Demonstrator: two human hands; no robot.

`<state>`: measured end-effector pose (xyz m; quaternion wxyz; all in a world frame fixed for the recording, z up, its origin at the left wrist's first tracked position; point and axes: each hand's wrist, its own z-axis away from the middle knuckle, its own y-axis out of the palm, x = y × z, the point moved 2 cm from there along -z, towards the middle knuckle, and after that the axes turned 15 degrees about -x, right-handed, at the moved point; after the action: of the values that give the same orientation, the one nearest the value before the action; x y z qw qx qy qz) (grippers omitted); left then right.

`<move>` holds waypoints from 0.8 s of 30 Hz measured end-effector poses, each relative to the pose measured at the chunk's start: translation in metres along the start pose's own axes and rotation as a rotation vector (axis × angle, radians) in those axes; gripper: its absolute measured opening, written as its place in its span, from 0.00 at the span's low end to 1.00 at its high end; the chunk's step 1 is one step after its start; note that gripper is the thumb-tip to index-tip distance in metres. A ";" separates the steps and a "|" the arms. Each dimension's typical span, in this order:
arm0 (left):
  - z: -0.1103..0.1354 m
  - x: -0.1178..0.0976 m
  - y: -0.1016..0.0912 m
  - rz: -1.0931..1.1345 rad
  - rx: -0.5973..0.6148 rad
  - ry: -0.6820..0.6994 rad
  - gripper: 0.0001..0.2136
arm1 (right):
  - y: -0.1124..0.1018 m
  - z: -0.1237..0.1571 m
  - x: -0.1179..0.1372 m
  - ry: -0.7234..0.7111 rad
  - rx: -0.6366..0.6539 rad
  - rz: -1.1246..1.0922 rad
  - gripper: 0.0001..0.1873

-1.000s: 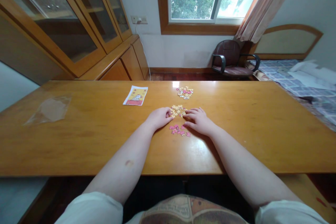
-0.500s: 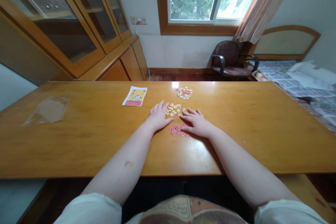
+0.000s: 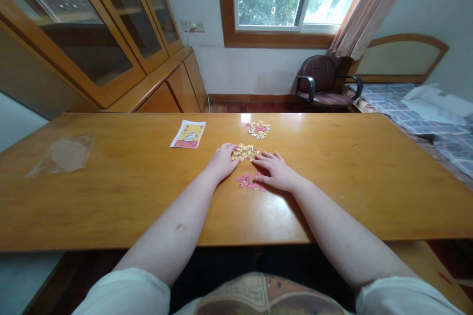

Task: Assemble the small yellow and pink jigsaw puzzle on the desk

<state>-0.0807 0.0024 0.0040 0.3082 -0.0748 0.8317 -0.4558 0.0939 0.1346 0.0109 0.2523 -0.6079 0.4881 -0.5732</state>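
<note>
A pile of yellow jigsaw pieces [image 3: 244,151] lies on the wooden table between my two hands. My left hand [image 3: 222,160] cups the pile's left edge, fingers bent and thumb apart, with no piece seen held. On the other side my right hand [image 3: 274,171] is open and palm down, its fingers spread and the fingertips at the pile's right edge. Nearer to me is a smaller group of pink jigsaw pieces [image 3: 244,181], partly covered by the right thumb. Farther off sits a mixed pile of yellow, pink and white pieces [image 3: 258,130].
A picture card [image 3: 189,134] with a white animal on yellow and red lies left of the piles. A clear plastic bag [image 3: 64,154] rests at the table's left. Beyond the wooden table [image 3: 140,197] stand a cabinet [image 3: 155,93], an armchair [image 3: 323,83] and a bed [image 3: 402,103].
My left hand's fingers have drawn in from spread to bent around the yellow pile's left side. The right hand stays nearly where it was. The whole view has shifted slightly.
</note>
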 end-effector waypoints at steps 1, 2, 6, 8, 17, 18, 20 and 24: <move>0.000 0.000 -0.003 0.003 -0.023 0.004 0.20 | 0.000 0.000 0.000 0.005 -0.008 -0.001 0.35; 0.000 -0.001 -0.007 -0.002 -0.045 0.000 0.18 | -0.001 0.000 -0.001 0.012 -0.020 0.000 0.34; 0.001 0.000 -0.029 -0.055 -0.033 -0.112 0.11 | -0.006 0.000 -0.006 0.045 -0.089 0.007 0.31; 0.001 0.000 -0.036 -0.090 0.041 -0.174 0.10 | -0.007 0.000 -0.008 0.042 -0.129 0.003 0.29; 0.003 -0.007 -0.023 -0.046 0.194 -0.066 0.12 | -0.012 -0.002 -0.003 0.061 -0.171 -0.020 0.18; 0.003 -0.008 -0.023 -0.030 0.192 -0.041 0.13 | -0.013 -0.002 -0.002 0.066 -0.173 -0.019 0.16; 0.005 -0.009 -0.023 0.005 0.195 0.008 0.14 | -0.014 -0.001 -0.001 0.072 -0.179 -0.021 0.14; 0.010 -0.016 -0.027 0.118 0.318 0.147 0.13 | -0.014 0.001 -0.001 0.061 -0.168 -0.052 0.13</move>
<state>-0.0659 -0.0142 0.0291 0.2808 0.0572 0.7724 -0.5667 0.0988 0.1408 0.0226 0.1706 -0.6216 0.5262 -0.5547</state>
